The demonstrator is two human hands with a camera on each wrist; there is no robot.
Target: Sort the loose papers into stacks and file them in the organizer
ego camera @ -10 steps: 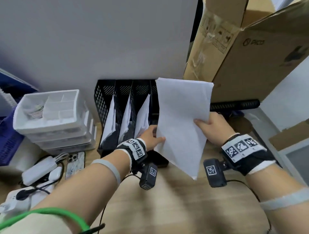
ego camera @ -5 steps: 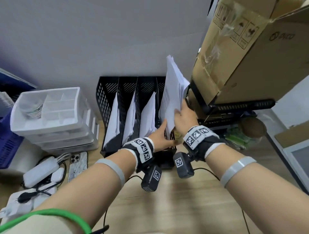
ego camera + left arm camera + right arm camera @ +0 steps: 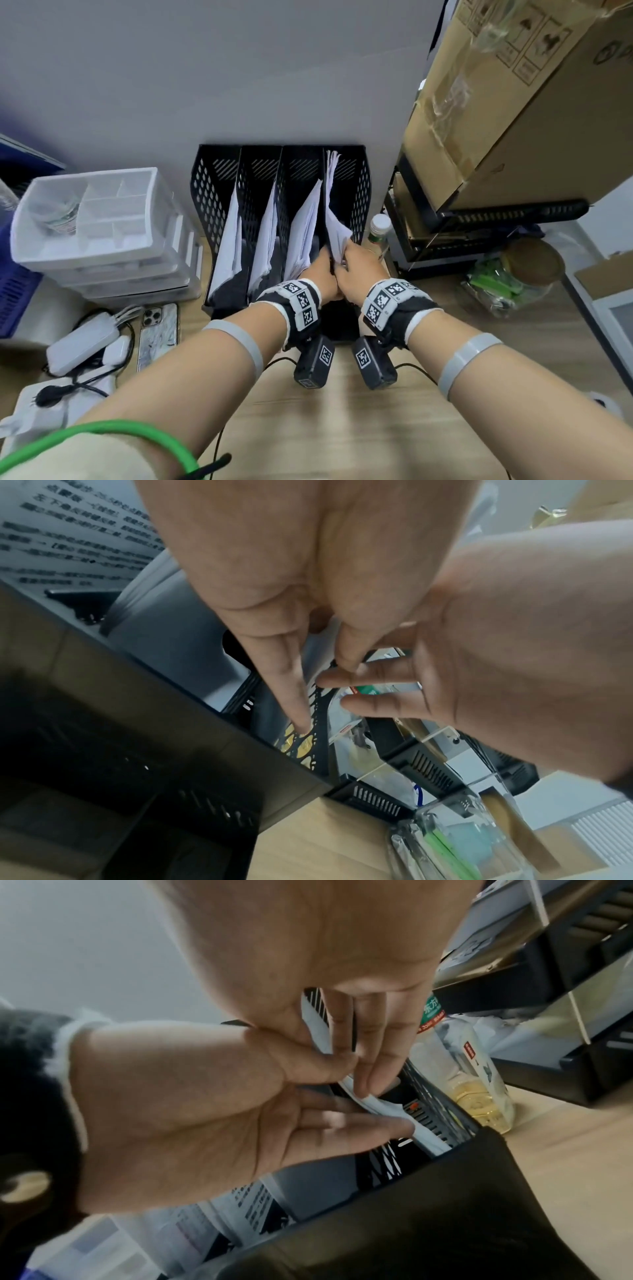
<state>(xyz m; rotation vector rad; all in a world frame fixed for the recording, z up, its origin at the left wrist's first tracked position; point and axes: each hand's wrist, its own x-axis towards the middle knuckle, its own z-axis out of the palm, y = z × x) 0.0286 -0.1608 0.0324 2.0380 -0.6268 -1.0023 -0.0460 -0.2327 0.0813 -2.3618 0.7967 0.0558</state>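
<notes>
A black mesh organizer (image 3: 219,192) with several upright slots stands against the wall. White papers (image 3: 229,240) lean in its three left slots. A stack of white sheets (image 3: 334,219) stands on edge in the rightmost slot. My left hand (image 3: 323,270) and right hand (image 3: 349,260) meet at the stack's near lower corner. In the left wrist view my left hand (image 3: 318,669) pinches the sheets (image 3: 316,647) between thumb and straight fingers. In the right wrist view my right hand (image 3: 346,1064) pinches the same stack (image 3: 387,1110) from above, over the slot's mesh wall.
A white drawer unit (image 3: 102,226) stands left of the organizer, with a phone (image 3: 157,332) and chargers (image 3: 82,342) in front of it. To the right are a bottle (image 3: 378,229), a black rack under a cardboard box (image 3: 513,102), and a jar (image 3: 520,274). Wooden desk (image 3: 342,428) lies below my arms.
The stack has turned from flat-facing to edge-on and come down into the rightmost slot. My right hand swung left and both hands closed together at its lower corner.
</notes>
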